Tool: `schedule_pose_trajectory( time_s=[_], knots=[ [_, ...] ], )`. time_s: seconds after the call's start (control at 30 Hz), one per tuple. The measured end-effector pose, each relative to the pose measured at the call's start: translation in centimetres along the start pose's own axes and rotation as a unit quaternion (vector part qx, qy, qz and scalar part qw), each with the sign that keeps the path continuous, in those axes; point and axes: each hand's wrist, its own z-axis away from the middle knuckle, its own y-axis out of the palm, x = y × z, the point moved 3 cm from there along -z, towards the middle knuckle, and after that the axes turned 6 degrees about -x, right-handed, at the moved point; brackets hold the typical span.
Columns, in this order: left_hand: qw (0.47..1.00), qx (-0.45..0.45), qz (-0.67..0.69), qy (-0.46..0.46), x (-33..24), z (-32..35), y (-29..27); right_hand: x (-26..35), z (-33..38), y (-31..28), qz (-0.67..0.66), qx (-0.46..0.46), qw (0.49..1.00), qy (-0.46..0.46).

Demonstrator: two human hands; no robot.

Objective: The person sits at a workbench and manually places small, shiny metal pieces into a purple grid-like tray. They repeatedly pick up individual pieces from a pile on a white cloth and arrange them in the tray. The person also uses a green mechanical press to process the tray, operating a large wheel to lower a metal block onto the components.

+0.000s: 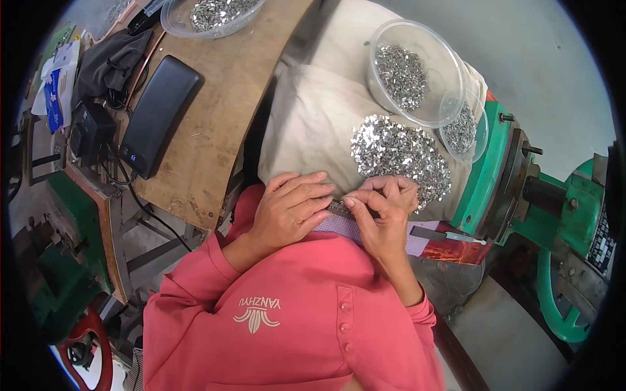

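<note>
My left hand (290,207) lies palm down in front of my body. Its thumb and index finger close on the left end of a narrow dark metal strip (340,209), which rests on a purple woven cloth (342,225). My right hand (386,212) bends over the same strip, thumb and index fingertips pinched together close to the left fingertips. Whatever sits in that pinch is too small to make out. Just beyond my right hand, a loose heap of small shiny metal pieces (401,154) spreads over a cream cloth (306,124).
A clear round tub (417,72) and a smaller clear tub (464,127) hold more metal pieces. Tweezers (443,234) lie right of my hand, beside a green machine (486,173). On the wooden table (215,124) at left are a black power bank (162,116) and another tub (212,29).
</note>
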Motion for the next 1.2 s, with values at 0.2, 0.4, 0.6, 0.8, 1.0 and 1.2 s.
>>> schedule_pose_trajectory(
  time_s=[0.2, 0.4, 0.6, 0.8, 1.0, 1.2],
  knots=[
    [1.000, -0.005, -0.001, 0.002, 0.01, -0.07, -0.04, 0.12, 0.04, 0.41, 0.006, 0.010, 1.000, -0.003],
    [1.000, -0.008, -0.004, 0.004, -0.04, -0.16, -0.07, 0.32, 0.15, 0.68, 0.035, 0.013, 0.999, 0.001],
    [1.000, -0.005, -0.007, 0.007, -0.05, -0.19, -0.14, 0.43, 0.13, 0.83, 0.046, 0.017, 0.999, 0.018],
    [1.000, -0.005, -0.003, 0.008, 0.00, -0.15, -0.11, -0.02, 0.17, 0.61, 0.045, 0.026, 0.999, 0.008],
    [1.000, -0.003, -0.007, 0.006, -0.03, -0.17, -0.16, 0.17, -0.24, 0.44, 0.045, 0.035, 0.998, -0.009],
    [1.000, -0.002, -0.001, 0.004, 0.03, -0.17, -0.14, 0.43, -0.39, 0.47, 0.050, 0.039, 0.998, 0.013]
  ],
)
